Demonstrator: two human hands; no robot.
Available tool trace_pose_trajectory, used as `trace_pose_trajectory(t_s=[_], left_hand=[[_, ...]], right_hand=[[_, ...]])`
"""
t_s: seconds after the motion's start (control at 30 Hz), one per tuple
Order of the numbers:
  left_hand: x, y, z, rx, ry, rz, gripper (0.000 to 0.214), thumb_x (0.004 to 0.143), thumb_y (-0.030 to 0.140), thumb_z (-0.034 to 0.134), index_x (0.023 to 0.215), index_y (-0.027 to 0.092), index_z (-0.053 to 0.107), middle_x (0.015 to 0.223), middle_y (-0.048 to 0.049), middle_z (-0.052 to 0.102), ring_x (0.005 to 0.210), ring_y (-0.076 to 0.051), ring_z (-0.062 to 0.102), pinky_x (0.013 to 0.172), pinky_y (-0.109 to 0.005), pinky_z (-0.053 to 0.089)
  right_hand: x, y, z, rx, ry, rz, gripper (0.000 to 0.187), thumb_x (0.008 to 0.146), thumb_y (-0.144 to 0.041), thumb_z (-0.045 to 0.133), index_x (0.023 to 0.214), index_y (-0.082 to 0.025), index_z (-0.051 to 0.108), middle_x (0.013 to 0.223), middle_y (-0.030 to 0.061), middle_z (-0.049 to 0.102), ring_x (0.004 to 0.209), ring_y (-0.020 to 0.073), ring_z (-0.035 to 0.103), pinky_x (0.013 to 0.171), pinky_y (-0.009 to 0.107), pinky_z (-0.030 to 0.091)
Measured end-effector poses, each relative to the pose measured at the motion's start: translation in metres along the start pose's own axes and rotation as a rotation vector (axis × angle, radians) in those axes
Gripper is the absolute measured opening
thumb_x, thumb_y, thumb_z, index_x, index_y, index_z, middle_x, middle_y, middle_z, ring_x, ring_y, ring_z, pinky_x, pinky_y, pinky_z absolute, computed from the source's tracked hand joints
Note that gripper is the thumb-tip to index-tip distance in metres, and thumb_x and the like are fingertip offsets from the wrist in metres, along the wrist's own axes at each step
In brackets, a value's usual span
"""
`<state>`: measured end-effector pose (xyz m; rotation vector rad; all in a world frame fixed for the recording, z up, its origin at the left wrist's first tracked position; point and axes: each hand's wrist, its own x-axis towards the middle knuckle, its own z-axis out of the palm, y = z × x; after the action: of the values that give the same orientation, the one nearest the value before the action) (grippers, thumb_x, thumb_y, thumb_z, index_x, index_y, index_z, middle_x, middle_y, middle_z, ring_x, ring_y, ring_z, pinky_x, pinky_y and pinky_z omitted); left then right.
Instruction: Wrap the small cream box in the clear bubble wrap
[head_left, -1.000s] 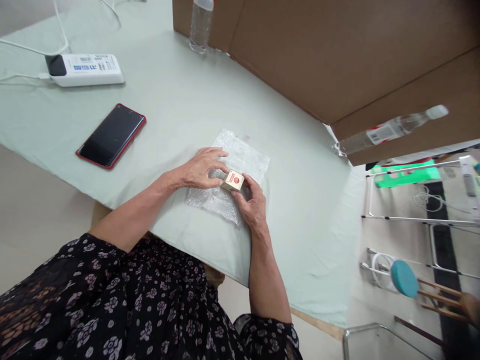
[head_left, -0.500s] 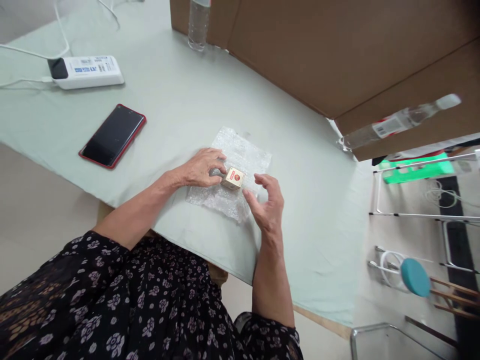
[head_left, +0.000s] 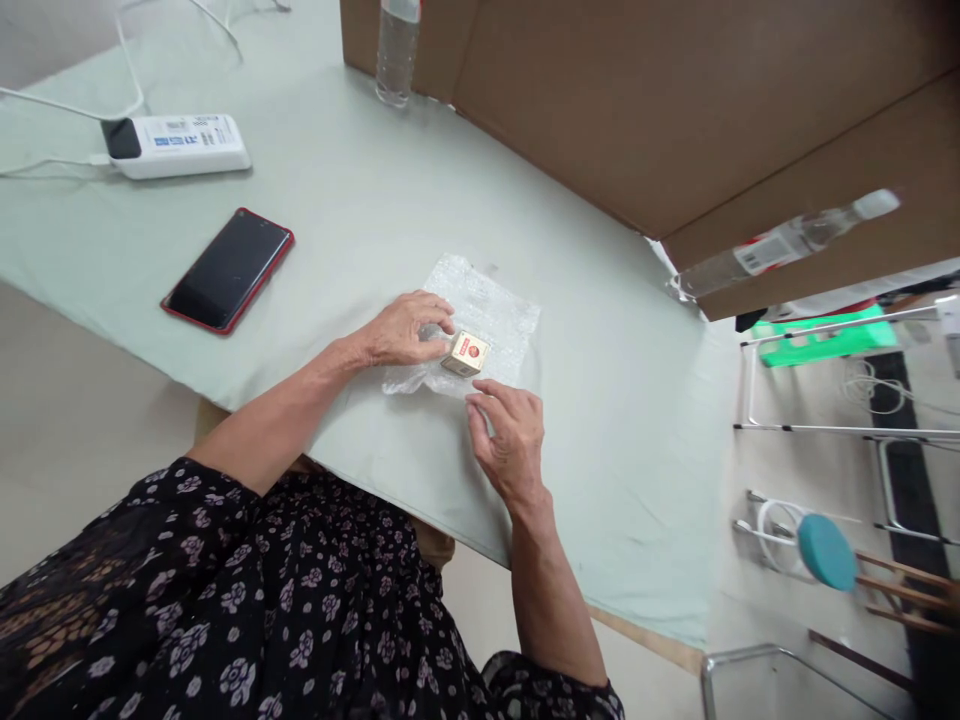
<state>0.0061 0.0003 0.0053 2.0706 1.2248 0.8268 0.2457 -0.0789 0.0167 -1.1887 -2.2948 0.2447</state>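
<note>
A small cream box (head_left: 466,353) with a red label and a round red mark sits on a sheet of bubble wrap (head_left: 491,305). My left hand (head_left: 409,330) rests over the wrap's left side, fingers curved and apart, its thumb tip at the box's left edge; whether it touches the box I cannot tell. Just in front of the box, my right hand (head_left: 510,430) has its thumb and index finger drawn together at the near edge of the bubble wrap. That edge is folded up towards the box, and the fingers partly hide it.
A phone (head_left: 229,270) in a red case and a white power bank (head_left: 176,146) with cables lie to the left on the cloth-covered table (head_left: 622,420). A large cardboard panel (head_left: 600,100) stands behind, with plastic bottles (head_left: 397,55) against it. A teal stool (head_left: 826,552) is at right.
My right hand has moved down and left, and its fingers have closed in. The wrap's near corner has folded up towards the box. My left hand has barely shifted.
</note>
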Motion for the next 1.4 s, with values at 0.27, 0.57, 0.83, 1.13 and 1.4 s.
trace_pose_trajectory(t_s=[0.27,0.57,0.83,1.13,1.4], left_hand=[[-0.002,0.014,-0.011,-0.280,-0.079,-0.075,0.046,0.077,0.061,0.070,0.101,0.022,0.076,0.137,-0.0116,0.065,0.132,-0.032,0.056,0.111,-0.049,0.044],[0.001,0.019,0.013,-0.298,0.069,-0.136,0.017,0.076,0.034,0.068,0.081,0.019,0.068,0.123,-0.0111,0.073,0.113,-0.026,0.069,0.097,-0.039,0.052],[0.001,0.027,0.020,-0.431,0.124,-0.227,0.021,0.077,0.038,0.067,0.075,0.018,0.064,0.112,-0.0088,0.077,0.094,-0.021,0.072,0.083,-0.031,0.053],[0.001,0.028,0.024,-0.480,0.157,-0.233,0.017,0.077,0.032,0.067,0.072,0.017,0.063,0.104,-0.0087,0.078,0.091,-0.019,0.071,0.080,-0.028,0.051],[0.002,0.029,0.025,-0.452,0.175,-0.228,0.016,0.076,0.031,0.065,0.070,0.016,0.062,0.095,-0.0060,0.077,0.083,-0.016,0.068,0.074,-0.025,0.048]], right_hand=[[0.031,0.019,-0.003,0.114,0.123,0.142,0.010,0.094,-0.029,0.060,0.088,-0.026,0.067,0.116,0.0067,0.074,0.109,0.0250,0.068,0.094,0.044,0.049],[0.043,0.037,0.013,0.445,0.113,0.343,0.015,0.091,-0.037,0.063,0.085,-0.024,0.065,0.116,0.0083,0.074,0.111,0.0245,0.069,0.099,0.043,0.052],[0.044,0.036,0.024,0.576,0.129,0.428,0.019,0.090,-0.041,0.064,0.084,-0.023,0.064,0.108,0.0064,0.076,0.103,0.0239,0.069,0.094,0.040,0.052],[0.042,0.030,0.024,0.580,0.172,0.427,0.016,0.090,-0.037,0.064,0.085,-0.022,0.065,0.102,0.0042,0.076,0.099,0.0214,0.069,0.092,0.036,0.051],[0.041,0.027,0.024,0.561,0.189,0.435,0.017,0.090,-0.039,0.064,0.086,-0.023,0.066,0.097,0.0028,0.076,0.096,0.0201,0.069,0.091,0.035,0.051]])
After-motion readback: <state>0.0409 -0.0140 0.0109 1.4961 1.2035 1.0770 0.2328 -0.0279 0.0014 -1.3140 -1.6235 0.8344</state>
